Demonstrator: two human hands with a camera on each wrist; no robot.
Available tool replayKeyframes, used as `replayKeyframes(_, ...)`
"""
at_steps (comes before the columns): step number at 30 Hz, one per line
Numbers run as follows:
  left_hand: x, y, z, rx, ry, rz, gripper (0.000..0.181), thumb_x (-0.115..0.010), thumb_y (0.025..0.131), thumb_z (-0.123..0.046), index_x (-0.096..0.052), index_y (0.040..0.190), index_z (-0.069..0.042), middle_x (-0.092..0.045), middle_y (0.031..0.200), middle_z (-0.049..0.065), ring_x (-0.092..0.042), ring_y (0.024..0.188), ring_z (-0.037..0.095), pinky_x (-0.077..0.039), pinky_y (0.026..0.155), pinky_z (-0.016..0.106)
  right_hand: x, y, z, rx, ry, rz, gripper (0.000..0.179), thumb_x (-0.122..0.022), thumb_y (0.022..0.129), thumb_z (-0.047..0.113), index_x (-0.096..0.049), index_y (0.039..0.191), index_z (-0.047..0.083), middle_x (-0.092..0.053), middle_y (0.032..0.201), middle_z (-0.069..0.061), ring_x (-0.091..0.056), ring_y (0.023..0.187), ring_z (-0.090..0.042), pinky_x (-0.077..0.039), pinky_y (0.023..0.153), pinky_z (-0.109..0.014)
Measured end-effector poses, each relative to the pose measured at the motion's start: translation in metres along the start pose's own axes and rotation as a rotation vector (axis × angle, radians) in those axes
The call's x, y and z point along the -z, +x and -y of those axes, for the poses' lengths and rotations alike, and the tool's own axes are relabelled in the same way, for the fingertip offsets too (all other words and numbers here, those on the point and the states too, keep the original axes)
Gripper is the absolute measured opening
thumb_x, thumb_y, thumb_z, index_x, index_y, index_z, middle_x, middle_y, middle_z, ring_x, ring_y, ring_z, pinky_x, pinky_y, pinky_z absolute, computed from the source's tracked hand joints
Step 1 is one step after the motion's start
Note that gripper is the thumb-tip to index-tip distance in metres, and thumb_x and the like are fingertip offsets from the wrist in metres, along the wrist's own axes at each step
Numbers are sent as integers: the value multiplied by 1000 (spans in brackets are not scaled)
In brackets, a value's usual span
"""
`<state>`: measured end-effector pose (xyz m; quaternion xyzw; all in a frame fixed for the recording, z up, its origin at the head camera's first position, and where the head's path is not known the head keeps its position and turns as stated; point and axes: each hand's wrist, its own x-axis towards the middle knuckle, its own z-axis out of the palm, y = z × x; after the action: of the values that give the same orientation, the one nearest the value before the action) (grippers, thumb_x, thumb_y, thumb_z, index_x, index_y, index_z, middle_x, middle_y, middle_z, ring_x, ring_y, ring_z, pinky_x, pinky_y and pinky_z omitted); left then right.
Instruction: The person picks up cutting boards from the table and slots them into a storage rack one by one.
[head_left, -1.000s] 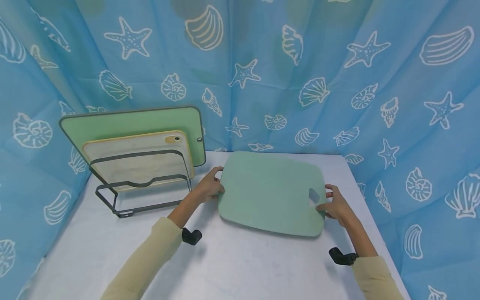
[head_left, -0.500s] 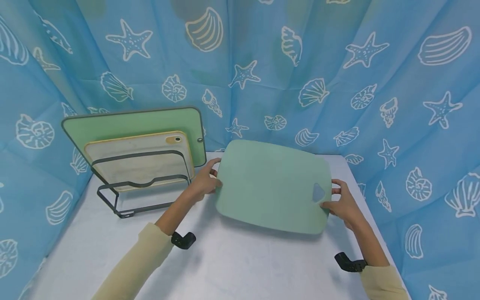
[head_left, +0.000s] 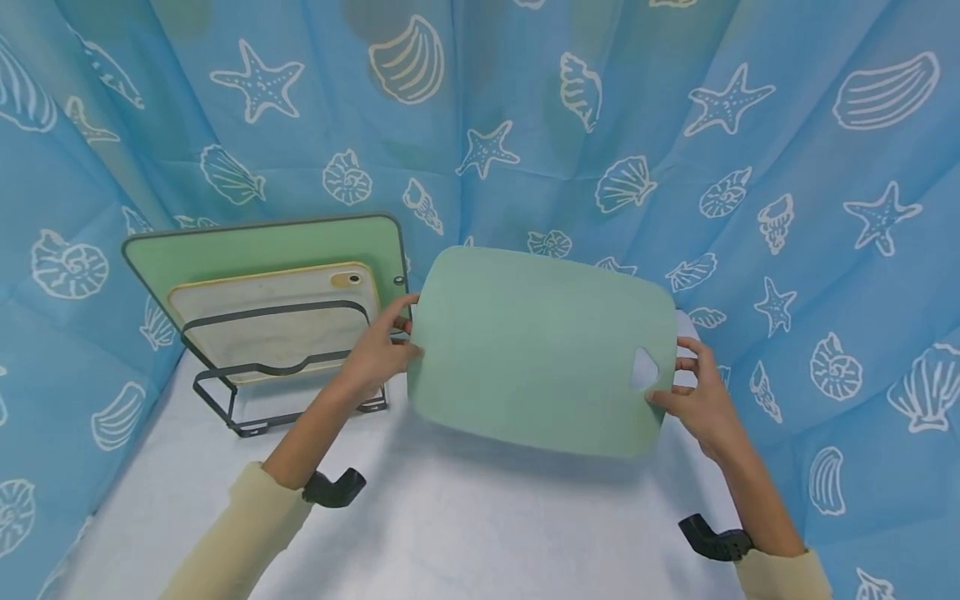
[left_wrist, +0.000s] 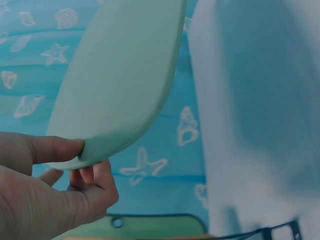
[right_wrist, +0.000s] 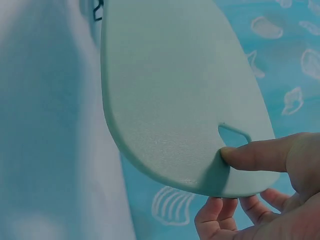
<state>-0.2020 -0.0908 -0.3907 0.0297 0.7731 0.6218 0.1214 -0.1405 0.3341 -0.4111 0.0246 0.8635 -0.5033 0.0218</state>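
A pale green cutting board [head_left: 536, 350] with a rounded outline and a small handle hole is held above the white table, tilted. At its left edge my left hand [head_left: 378, 350] pinches it, thumb on the near face and fingers behind, as the left wrist view shows on the board [left_wrist: 120, 75]. My right hand [head_left: 701, 396] grips the opposite edge beside the hole; in the right wrist view the thumb of that hand [right_wrist: 280, 175] presses the face just below the hole, fingers under the rim.
A dark metal rack [head_left: 285, 367] stands on the table [head_left: 480, 525] at the left. It holds a large green board with a grey rim [head_left: 285, 242] and a smaller whitish board with a yellow rim [head_left: 270, 308]. A blue seashell-patterned curtain [head_left: 525, 108] hangs behind and at both sides.
Both hands have raised the cutting board from near the table, tilting its face up toward the head view. The left hand has shifted left toward the rack, the right slightly right.
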Motion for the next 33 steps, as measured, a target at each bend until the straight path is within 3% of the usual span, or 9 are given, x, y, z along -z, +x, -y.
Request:
replayKeyframes(6, 17, -11, -9, -86, 19, -22, 79, -58, 90, 11, -28, 158, -18, -41, 111, 16, -48, 85, 24, -45, 63, 32, -4, -5, 22, 69, -16, -49, 89, -66, 92, -2, -7, 157, 8, -36, 132, -25, -58, 105, -41, -53, 74, -19)
replayKeyframes(15, 40, -31, -7, -133, 25, -81, 78, -59, 92, 7, -27, 158, -21, -40, 116, 16, -50, 94, 27, -48, 74, 39, -21, -6, 49, 164, -45, -126, 89, -68, 89, -5, -14, 158, 11, -39, 131, -25, -57, 101, -38, -53, 71, -20)
replayKeyframes(24, 59, -56, -10, -155, 68, -179, 80, -59, 93, 8, -27, 159, -24, -43, 120, 17, -54, 102, 29, -53, 81, 39, -40, -7, 74, 216, -68, -177, 89, -71, 88, -2, -19, 157, 15, -44, 132, -21, -58, 101, -35, -56, 80, -52)
replayKeyframes(33, 77, -73, -9, -188, 116, -263, 81, -59, 94, 7, -25, 160, -26, -43, 120, 14, -54, 105, 28, -55, 79, 24, -54, 1, 95, 248, -28, -157, 88, -70, 87, -3, -20, 157, 16, -46, 130, -18, -58, 98, -31, -54, 83, -51)
